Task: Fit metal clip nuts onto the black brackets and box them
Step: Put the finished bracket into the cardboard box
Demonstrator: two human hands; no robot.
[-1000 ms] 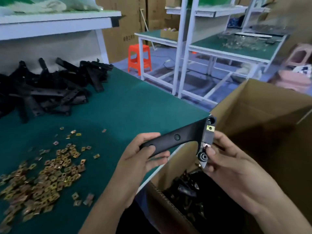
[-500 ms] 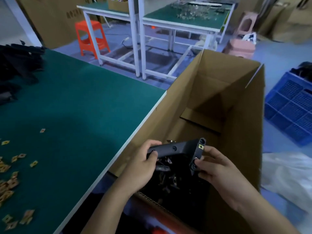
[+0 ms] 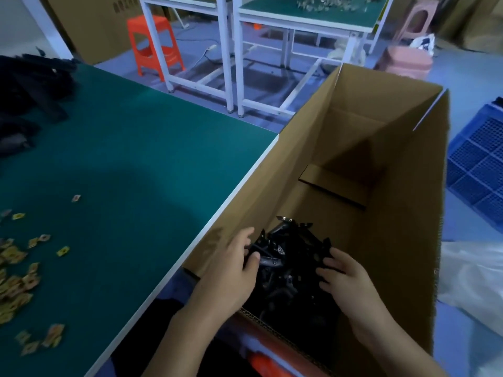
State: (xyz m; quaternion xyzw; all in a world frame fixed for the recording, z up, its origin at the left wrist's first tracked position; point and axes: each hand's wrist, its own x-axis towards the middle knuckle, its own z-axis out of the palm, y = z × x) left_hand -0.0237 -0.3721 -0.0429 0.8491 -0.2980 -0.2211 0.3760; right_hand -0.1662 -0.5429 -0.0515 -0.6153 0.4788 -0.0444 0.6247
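Both hands are down inside the tall cardboard box [image 3: 394, 110] that stands against the table's right edge. My left hand [image 3: 231, 268] grips one end of a black bracket [image 3: 268, 261], thumb on top. My right hand [image 3: 348, 281] holds its other end with curled fingers. The bracket lies on or just above the heap of finished brackets [image 3: 288, 289] in the box bottom, and is hard to tell from that heap. Loose brass clip nuts [image 3: 16, 278] are scattered on the green table [image 3: 136, 159] at the left. Unfitted black brackets [image 3: 30, 85] are piled at the far left.
A blue plastic crate [image 3: 479, 164] and a white plastic sheet [image 3: 473, 281] lie on the floor right of the box. An orange stool [image 3: 155, 44] and white-framed workbenches [image 3: 299, 20] stand beyond the table.
Both hands have carried the bracket from above the table edge down into the box, onto the heap. The view has swung right and down toward the box.
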